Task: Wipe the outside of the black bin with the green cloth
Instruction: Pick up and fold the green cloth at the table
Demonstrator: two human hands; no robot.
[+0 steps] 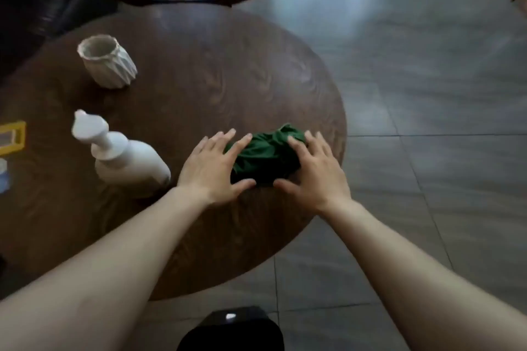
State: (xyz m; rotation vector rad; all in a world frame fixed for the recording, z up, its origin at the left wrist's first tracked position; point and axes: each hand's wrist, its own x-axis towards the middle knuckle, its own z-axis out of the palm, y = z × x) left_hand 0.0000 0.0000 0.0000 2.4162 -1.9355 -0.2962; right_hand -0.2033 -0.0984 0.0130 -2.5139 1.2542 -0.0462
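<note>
Black bin (233, 330), glossy and probably unwiped, stands on the floor nearest the person, while up on the bench (199, 71) the left hand (212, 167) and right hand (312, 171), fingers spread, press the bunched green cloth (266, 155), which next needs gathering and lowering binward.

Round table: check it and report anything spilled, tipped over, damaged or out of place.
Nothing stands out. The ribbed cup and white pump bottle look upright on the round table. The green cloth lies bunched between the left hand and right hand. No spill shows.
</note>
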